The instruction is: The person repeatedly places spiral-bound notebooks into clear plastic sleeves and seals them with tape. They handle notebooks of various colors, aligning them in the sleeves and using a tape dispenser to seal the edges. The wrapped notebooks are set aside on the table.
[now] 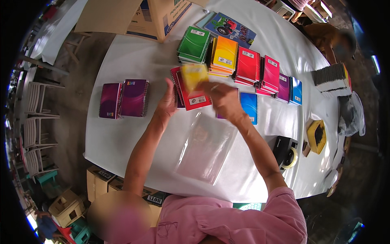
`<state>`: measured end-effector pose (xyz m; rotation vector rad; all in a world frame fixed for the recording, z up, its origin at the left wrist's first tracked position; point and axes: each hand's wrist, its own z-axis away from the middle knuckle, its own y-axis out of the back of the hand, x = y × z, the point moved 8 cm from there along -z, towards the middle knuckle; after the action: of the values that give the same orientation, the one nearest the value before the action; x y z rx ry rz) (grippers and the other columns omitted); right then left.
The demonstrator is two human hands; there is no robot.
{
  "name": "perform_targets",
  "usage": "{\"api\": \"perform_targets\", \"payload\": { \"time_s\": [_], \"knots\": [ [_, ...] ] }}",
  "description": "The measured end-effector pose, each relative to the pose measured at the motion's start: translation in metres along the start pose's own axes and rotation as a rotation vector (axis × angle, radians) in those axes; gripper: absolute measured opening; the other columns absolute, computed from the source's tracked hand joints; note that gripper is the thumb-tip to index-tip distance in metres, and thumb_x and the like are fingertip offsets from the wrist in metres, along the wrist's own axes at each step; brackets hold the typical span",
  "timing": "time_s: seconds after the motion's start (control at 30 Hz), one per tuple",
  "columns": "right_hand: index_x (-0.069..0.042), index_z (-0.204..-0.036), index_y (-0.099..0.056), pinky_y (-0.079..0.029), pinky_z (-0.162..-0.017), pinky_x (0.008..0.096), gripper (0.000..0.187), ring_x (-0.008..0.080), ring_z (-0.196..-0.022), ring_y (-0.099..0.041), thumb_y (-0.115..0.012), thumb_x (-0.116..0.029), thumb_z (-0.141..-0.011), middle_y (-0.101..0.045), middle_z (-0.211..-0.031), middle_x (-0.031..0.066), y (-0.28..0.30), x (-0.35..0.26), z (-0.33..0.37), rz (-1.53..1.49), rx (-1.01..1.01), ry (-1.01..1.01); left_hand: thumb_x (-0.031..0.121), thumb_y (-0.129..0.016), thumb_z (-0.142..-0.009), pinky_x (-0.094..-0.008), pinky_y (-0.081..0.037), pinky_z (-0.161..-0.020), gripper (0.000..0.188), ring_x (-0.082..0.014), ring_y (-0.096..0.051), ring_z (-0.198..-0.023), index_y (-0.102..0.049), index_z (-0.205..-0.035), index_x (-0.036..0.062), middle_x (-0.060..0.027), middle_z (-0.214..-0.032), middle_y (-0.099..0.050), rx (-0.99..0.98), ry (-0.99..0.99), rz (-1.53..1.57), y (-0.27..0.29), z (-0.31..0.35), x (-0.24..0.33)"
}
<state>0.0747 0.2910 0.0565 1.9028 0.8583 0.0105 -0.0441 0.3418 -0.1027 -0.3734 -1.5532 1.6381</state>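
Note:
My right hand [221,99] grips a small yellow notebook [194,76], smeared by motion, above a little pile in front of me. On that pile lies a red spiral notebook [198,97], with another red cover and a purple edge showing under it. My left hand [166,101] is at the pile's left edge, thumb stretched up away from the notebooks; its other fingers are partly hidden. Just right of the pile, a blue notebook [249,106] is partly covered by my right wrist. Nearer me, a clear plastic sleeve [205,150] lies flat.
Stacks of green [194,42], orange-yellow [224,52], red [247,65], pink [269,73], purple [283,86] and blue notebooks [296,90] form a row. Two purple notebooks [134,97] lie left. A tape dispenser [285,151] and yellow container [317,136] stand right; a cardboard box [156,20] stands behind.

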Motion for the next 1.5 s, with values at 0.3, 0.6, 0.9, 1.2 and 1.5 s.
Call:
{"api": "perform_targets", "payload": {
  "time_s": [0.3, 0.6, 0.9, 1.2, 1.5],
  "knots": [
    [-0.013, -0.119, -0.062, -0.046, -0.098, 0.0394, 0.06, 0.0312, -0.116, -0.055, -0.058, 0.011, -0.065, -0.058, -0.129, 0.0049, -0.071, 0.089, -0.149, 0.441, -0.153, 0.393, 0.018, -0.074, -0.081, -0.0368, -0.05, -0.091, 0.048, -0.0195, -0.06, -0.107, -0.052, -0.121, 0.0052, -0.007, -0.112, -0.061, 0.175, -0.034, -0.159, 0.02, 0.011, 0.017],
    [0.0, -0.094, -0.066, -0.053, -0.07, 0.0299, 0.024, 0.0173, -0.074, -0.064, -0.076, -0.009, -0.074, -0.066, -0.08, 0.0095, -0.024, 0.115, -0.128, -0.41, -0.211, -0.497, 0.046, -0.077, -0.073, -0.039, -0.047, -0.096, 0.077, -0.0197, -0.056, -0.114, -0.046, -0.13, 0.0047, -0.006, -0.123, -0.057, 0.139, -0.245, -0.168, 0.024, 0.013, 0.039],
    [0.008, -0.093, -0.065, -0.046, -0.079, 0.0504, 0.063, 0.0356, -0.104, -0.053, -0.079, -0.049, -0.069, -0.053, -0.11, 0.0219, -0.057, 0.123, -0.067, 0.371, 0.007, -0.787, 0.026, -0.074, -0.082, -0.0355, -0.053, -0.089, 0.055, -0.0192, -0.061, -0.105, -0.049, -0.127, 0.0048, -0.0085, -0.116, -0.06, 0.187, -0.107, -0.165, 0.02, 0.005, 0.024],
    [0.0, -0.104, -0.064, -0.05, -0.075, 0.0316, 0.032, 0.022, -0.081, -0.065, -0.068, -0.011, -0.073, -0.067, -0.089, 0.0183, -0.008, 0.176, -0.084, -0.332, 0.164, -0.438, 0.055, -0.065, -0.08, -0.0389, -0.049, -0.096, 0.077, -0.0204, -0.055, -0.115, -0.042, -0.135, 0.0061, -0.0091, -0.126, -0.055, 0.157, -0.066, -0.106, 0.031, 0.002, 0.013],
    [-0.007, -0.106, -0.069, -0.048, -0.082, 0.0293, 0.028, 0.0188, -0.09, -0.063, -0.069, -0.024, -0.084, -0.068, -0.098, 0.0045, -0.026, 0.099, -0.105, -0.423, -0.444, -0.302, 0.064, -0.057, -0.081, -0.0368, -0.048, -0.097, 0.084, -0.0221, -0.056, -0.116, -0.041, -0.138, 0.0036, -0.0098, -0.128, -0.057, -0.195, 0.086, -0.066, -0.01, 0.003, -0.016]
  ]
}}
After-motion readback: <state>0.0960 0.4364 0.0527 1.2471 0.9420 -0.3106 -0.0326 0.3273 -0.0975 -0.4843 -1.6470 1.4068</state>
